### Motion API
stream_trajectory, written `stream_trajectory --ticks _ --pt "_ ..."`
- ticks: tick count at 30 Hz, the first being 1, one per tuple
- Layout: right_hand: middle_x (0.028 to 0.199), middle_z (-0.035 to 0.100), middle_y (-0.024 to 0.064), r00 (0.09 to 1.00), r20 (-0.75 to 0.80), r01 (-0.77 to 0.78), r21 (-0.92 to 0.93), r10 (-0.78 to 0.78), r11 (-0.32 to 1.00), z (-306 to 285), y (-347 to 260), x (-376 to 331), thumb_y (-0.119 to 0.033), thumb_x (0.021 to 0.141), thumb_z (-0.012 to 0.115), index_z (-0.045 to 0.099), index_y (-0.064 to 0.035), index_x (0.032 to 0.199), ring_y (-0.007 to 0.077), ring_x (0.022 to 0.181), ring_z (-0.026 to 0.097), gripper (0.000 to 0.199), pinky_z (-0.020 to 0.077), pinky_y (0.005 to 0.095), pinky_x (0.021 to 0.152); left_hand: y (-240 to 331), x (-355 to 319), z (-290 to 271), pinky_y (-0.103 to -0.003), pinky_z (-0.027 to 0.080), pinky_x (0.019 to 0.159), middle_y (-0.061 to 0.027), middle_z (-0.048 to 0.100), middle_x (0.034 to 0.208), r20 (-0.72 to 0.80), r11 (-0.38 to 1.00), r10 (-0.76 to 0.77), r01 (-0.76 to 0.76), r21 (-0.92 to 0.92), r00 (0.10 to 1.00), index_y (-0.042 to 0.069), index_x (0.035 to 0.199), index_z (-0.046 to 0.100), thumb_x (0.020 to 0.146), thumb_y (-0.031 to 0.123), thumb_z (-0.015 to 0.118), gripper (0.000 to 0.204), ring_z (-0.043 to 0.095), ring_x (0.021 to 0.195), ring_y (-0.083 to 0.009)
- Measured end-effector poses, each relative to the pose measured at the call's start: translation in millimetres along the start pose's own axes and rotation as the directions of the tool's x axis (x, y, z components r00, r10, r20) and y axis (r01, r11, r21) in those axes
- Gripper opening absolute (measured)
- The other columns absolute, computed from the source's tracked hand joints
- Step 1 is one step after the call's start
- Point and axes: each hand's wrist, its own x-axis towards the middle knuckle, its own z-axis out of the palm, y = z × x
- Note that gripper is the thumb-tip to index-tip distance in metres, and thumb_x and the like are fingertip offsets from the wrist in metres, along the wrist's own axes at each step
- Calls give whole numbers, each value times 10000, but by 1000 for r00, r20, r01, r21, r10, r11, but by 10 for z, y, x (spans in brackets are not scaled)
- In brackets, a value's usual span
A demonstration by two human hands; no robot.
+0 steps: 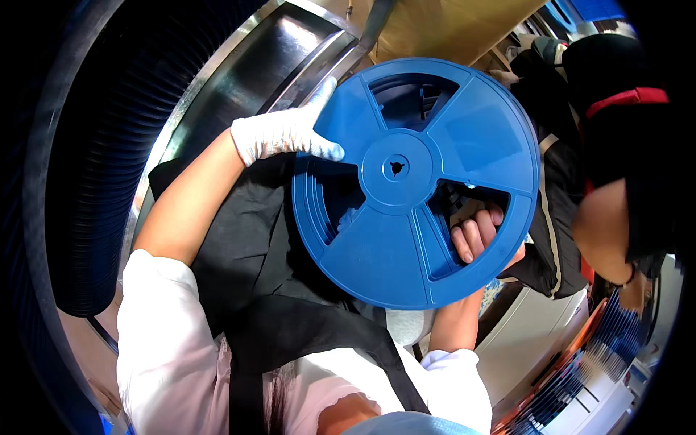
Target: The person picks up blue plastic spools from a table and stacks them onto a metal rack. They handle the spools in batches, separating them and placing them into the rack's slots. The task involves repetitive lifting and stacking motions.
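A large round blue plastic reel (388, 254) is held up in front of my chest, its flat face with a small keyed centre hole toward me. My left hand (286, 134), in a white glove, grips its upper left edge. The thumb lies on the face, and the index finger points up along the rim. My right hand (478, 235) looks bare. Its fingers curl through the lower right window of the reel around the outer rim. Dark coiled material shows through the windows, partly hidden by the flanges.
A black ribbed hose (109, 167) curves down the left side beside a shiny metal housing (290, 47). At the right, close by, another person's bare arm (605, 225) and black clothing show. Blue slotted stacks (616, 326) and a white box (533, 330) sit at lower right.
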Motion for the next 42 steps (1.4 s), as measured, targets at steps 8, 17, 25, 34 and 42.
stream_trajectory --ticks 8,17,25,34,42 --pt "710 416 13 968 -245 79 115 -48 990 416 338 -67 -353 810 590 517 -52 998 153 610 434 362 402 314 559 209 -676 -260 -413 291 1094 -231 247 1489 -92 882 94 -126 -455 991 146 1483 -167 633 152 834 1314 258 1379 -329" --pt "777 549 90 933 -342 64 -158 -115 985 1660 1167 -494 -385 860 575 604 -31 926 216 672 537 361 474 338 574 7 -2286 -57 -465 294 1092 -179 250 1477 -468 737 267 -491 -463 842 146 1513 32 825 315 642 935 346 1319 -334" --pt "740 607 75 928 -360 151 130 -95 980 1582 1096 -677 -375 876 583 632 -54 860 178 636 570 325 499 328 588 487 -2466 -130 -457 219 1136 -179 207 1515 -87 984 137 -146 -104 987 169 1516 -4 610 422 831 1258 262 1371 -333" --pt "922 614 155 889 -452 108 60 -69 992 1716 678 -986 -343 876 587 616 -9 970 232 819 622 347 527 360 768 1055 -2400 234 -395 464 932 -194 435 1332 -345 782 -24 -197 -591 938 65 1487 118 755 290 723 976 513 1141 -293" --pt "981 629 172 863 -492 -95 66 116 993 1696 788 -1036 -324 826 643 553 25 1090 296 839 649 446 529 386 789 849 -2873 104 -122 432 534 -50 563 907 -553 586 -339 -289 -757 761 30 1370 379 797 -3 616 620 513 620 -65"
